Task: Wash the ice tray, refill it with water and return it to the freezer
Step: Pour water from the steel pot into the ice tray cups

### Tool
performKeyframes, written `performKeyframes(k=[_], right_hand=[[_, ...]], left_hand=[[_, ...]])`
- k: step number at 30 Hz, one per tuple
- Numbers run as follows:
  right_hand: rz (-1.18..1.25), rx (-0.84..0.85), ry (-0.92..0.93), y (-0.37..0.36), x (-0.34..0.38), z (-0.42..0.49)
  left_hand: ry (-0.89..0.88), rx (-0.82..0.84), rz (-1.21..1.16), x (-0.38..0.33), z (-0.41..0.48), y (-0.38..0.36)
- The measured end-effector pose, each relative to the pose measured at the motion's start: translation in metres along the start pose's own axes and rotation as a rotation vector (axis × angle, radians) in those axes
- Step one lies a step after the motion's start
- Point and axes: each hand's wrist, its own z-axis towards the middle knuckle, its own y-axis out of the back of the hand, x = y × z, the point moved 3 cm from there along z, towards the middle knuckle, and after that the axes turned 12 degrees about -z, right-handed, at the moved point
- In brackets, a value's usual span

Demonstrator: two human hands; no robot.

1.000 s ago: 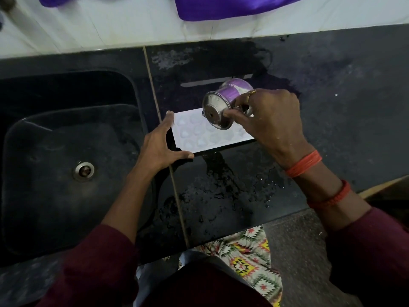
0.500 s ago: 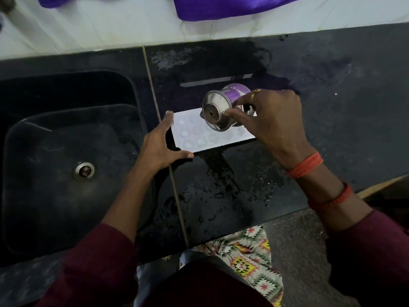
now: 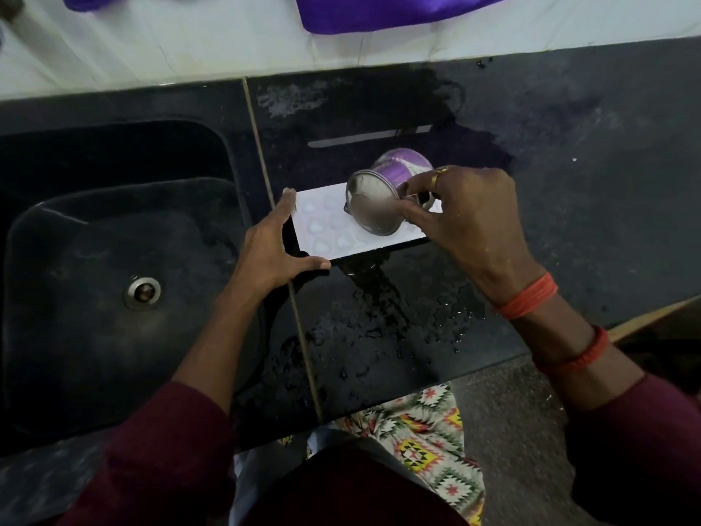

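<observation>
The white ice tray [image 3: 325,230] lies flat on the wet black counter [image 3: 576,191] at frame centre, right of the sink [image 3: 95,237], long axis left-right. The left hand [image 3: 273,252] braces its left end, fingers straight, thumb spread. The right hand [image 3: 466,214] grips a steel mug [image 3: 373,206] tipped above the tray.

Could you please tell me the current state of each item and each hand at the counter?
ice tray, flat on the counter, wells facing up; fill level unclear.
cup, tipped on its side above the ice tray.
left hand, open, fingers straight against the ice tray's left end.
right hand, gripping the cup.
counter, wet, with puddles in front of the ice tray.
</observation>
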Motion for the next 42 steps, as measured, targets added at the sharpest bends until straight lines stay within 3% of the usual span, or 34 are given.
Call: performKeyframes(k=[42], right_hand=[[0.044,0.006,0.029,-0.0073,-0.0029,-0.0062]], left_hand=[[0.003,0.002,0.001,-0.0012,-0.0006,-0.0004]])
